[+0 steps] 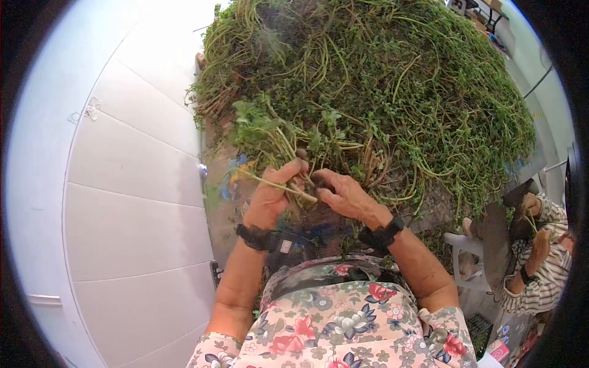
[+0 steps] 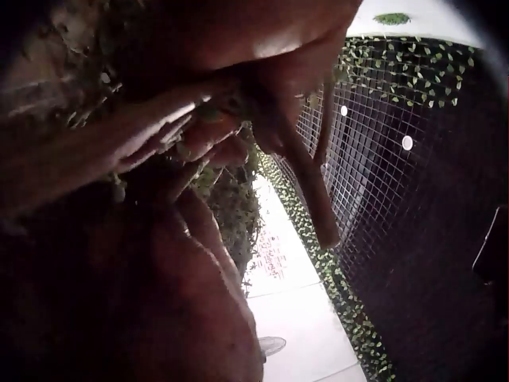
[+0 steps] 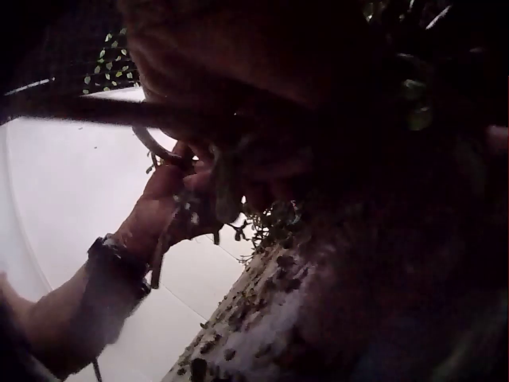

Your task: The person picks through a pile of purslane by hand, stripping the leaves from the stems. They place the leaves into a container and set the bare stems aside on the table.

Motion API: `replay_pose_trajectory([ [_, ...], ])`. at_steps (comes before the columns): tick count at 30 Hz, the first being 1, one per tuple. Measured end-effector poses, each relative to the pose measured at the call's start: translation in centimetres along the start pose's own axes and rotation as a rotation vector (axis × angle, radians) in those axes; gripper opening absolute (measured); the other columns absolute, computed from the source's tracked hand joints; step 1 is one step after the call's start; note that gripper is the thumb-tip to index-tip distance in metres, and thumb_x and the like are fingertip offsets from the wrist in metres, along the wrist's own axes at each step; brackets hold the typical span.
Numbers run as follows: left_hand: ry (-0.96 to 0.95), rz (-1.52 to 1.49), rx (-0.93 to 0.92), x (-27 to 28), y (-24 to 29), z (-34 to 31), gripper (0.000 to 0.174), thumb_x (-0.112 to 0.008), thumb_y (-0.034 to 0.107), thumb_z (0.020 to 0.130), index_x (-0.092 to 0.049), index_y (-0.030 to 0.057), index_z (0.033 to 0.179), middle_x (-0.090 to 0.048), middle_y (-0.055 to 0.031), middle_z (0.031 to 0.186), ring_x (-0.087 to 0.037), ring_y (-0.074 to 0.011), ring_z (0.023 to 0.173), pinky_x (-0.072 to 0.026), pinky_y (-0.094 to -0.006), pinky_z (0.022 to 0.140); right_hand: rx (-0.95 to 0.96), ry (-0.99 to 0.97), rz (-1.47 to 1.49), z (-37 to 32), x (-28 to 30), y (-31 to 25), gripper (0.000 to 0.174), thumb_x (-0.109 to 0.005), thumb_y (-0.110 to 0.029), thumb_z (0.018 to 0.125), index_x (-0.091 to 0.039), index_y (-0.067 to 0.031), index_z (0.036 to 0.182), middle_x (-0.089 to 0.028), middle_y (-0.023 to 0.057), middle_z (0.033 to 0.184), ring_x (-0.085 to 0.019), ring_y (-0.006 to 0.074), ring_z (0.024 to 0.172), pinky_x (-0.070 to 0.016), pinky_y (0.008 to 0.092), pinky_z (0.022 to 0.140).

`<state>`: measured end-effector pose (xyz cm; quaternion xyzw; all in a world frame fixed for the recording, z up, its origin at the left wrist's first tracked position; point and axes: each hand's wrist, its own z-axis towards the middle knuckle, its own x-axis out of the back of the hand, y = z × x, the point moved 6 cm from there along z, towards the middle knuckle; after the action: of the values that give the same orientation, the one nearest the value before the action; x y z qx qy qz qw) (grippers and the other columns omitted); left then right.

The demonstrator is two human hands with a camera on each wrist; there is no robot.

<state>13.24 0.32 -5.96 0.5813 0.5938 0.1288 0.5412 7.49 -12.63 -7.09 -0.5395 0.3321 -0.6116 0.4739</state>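
In the head view the left hand (image 1: pixel 270 195) grips a bunch of leafy green stems (image 1: pixel 283 146), whose cut ends stick out below the fingers. Close beside it, the right hand (image 1: pixel 346 195) has its fingers curled at the stems, with darkened fingertips. A thick stem (image 2: pixel 312 191) juts from between the fingers in the left wrist view, where the left hand (image 2: pixel 207 310) is dark. The right wrist view shows the left hand (image 3: pixel 155 211) holding stems; the near right hand (image 3: pixel 231 64) is mostly in shadow.
A large heap of green stems (image 1: pixel 392 92) covers the surface ahead. White panels (image 1: pixel 135 208) stand at the left. At the right, another person in a striped shirt (image 1: pixel 546 270) sits near a white plastic stool (image 1: pixel 469 260), holding thin stems.
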Motion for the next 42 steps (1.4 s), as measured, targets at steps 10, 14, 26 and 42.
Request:
replay_pose_trajectory([
  [10,0.087,0.008,-0.051,0.9,-0.8,-0.5,0.024,-0.064,0.014,0.081,-0.060,-0.0020,0.098,-0.063,-0.0066,0.081,-0.052,-0.0089,0.056,-0.0438,-0.0228,0.046,-0.210,-0.051,0.054,0.6,0.3,-0.5,0.024,-0.050,-0.019,0.080,-0.053,0.0027,0.090,-0.056,0.0216,0.077,-0.057,0.0338,0.073,-0.0436,0.0402,0.067],
  [14,0.177,0.009,-0.128,0.7,1.0,-0.7,0.022,-0.062,0.016,0.083,-0.063,-0.0026,0.094,-0.062,-0.0065,0.076,-0.053,-0.0089,0.056,-0.0443,-0.0218,0.044,-0.114,-0.021,0.122,0.5,-0.2,0.1,0.023,-0.050,-0.019,0.079,-0.051,0.0027,0.089,-0.056,0.0215,0.075,-0.056,0.0341,0.070,-0.0433,0.0403,0.065],
  [26,0.161,0.496,-0.448,-2.3,-0.6,-2.9,0.023,-0.064,0.024,0.083,-0.062,0.0029,0.090,-0.063,-0.0046,0.082,-0.060,-0.0148,0.067,-0.0475,-0.0264,0.055,-0.292,0.084,0.038,1.0,-0.6,2.3,0.028,-0.044,-0.023,0.083,-0.049,0.0038,0.088,-0.054,0.0279,0.077,-0.053,0.0452,0.074,-0.0419,0.0469,0.064],
  [42,0.272,0.515,-0.132,3.6,-1.6,-0.2,0.025,-0.065,0.017,0.080,-0.062,-0.0023,0.096,-0.064,-0.0082,0.088,-0.059,-0.0129,0.070,-0.0464,-0.0280,0.055,0.138,-0.080,-0.307,0.1,-2.1,1.1,0.032,-0.053,-0.010,0.076,-0.052,-0.0026,0.107,-0.059,0.0218,0.077,-0.058,0.0379,0.073,-0.0458,0.0471,0.070],
])
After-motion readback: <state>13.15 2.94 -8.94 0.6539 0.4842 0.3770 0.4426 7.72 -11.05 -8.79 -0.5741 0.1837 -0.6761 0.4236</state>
